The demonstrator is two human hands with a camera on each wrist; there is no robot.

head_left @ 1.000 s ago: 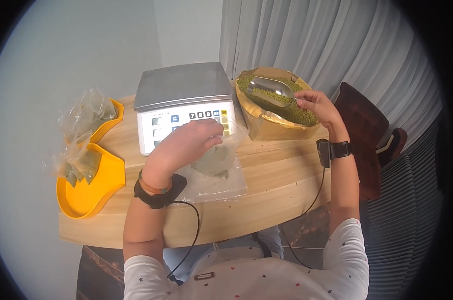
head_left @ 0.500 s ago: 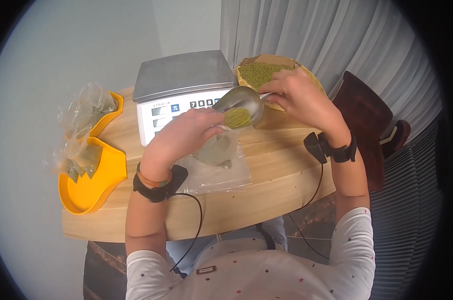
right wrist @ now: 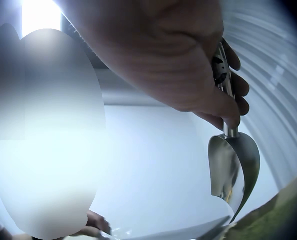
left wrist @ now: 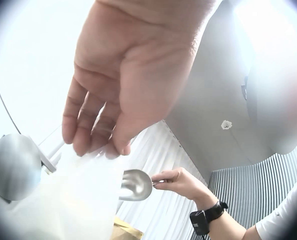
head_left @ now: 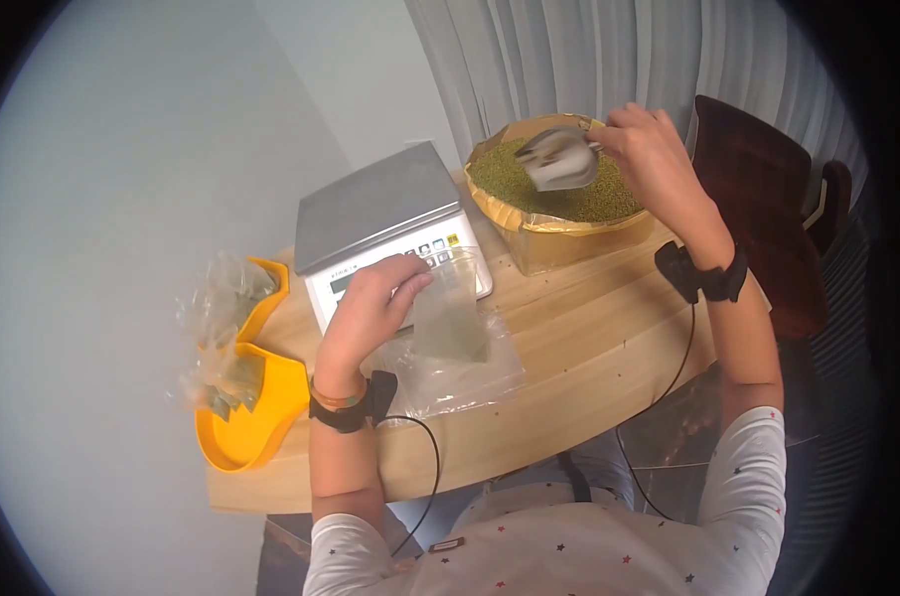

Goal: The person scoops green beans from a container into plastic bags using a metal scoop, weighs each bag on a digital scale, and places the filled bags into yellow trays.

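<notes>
The left hand (head_left: 375, 298) pinches the top edge of a clear plastic bag (head_left: 452, 323) on the near side of the digital scale (head_left: 380, 211). Farther right, the right hand's (head_left: 659, 169) fingers curl around the handle of a metal scoop (head_left: 567, 167), above a cardboard box (head_left: 554, 250) of green beans (head_left: 505, 182); 2 yellow trays (head_left: 289, 392) sit left.

Wooden table (head_left: 589, 348), scale (head_left: 375, 214), box (head_left: 564, 246), flat bag (head_left: 480, 385), 2 trays (head_left: 246, 432)
</notes>
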